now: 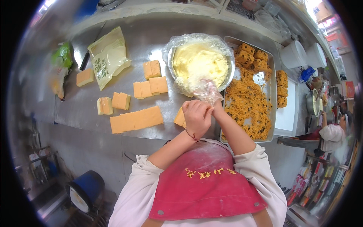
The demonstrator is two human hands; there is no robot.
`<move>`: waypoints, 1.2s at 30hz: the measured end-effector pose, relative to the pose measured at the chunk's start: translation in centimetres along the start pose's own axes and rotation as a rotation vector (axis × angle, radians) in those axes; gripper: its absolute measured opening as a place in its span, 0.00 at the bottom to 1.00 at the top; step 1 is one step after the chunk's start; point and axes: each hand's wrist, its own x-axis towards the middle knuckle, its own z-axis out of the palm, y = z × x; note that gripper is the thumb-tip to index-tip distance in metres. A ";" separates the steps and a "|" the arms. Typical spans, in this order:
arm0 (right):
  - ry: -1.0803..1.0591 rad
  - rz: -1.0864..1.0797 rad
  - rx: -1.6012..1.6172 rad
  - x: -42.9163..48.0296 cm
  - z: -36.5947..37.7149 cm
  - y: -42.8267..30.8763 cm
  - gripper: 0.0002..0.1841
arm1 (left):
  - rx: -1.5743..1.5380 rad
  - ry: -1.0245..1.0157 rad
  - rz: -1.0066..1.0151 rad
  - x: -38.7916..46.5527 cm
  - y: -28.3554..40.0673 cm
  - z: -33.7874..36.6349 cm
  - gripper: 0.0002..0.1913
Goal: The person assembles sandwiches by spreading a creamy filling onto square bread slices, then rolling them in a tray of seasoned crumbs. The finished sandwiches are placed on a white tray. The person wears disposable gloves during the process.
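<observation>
My right hand [208, 88] wears a thin clear plastic glove and is at the near rim of a metal bowl [170, 63]. Glare on the crinkled plastic hides its fingers. My bare left hand [198, 115], with a thin cord bracelet, is closed at my right wrist, its fingertips on the glove's cuff. Pale yellow cream [202, 61] fills the bowl, and plastic film [192, 39] drapes over its rim. Partly under my left hand lies a piece of sponge cake [179, 118]. To the left are more cut cake blocks [150, 86] and a long scored cake strip [137, 119].
Right of the bowl, a metal tray [274, 85] holds orange-brown crumbs [246, 105] and coated cubes [245, 56]. More coated pieces [282, 89] stand beyond it. A printed plastic bag [110, 58], a knife [84, 61] and white tubs [294, 54] are on the steel counter. Another person [331, 137] is at far right.
</observation>
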 end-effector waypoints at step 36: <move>0.345 0.296 1.794 3.2 -1.3 -2.3 0.32 | 0.473 -0.064 0.099 4.7 -2.9 2.4 0.14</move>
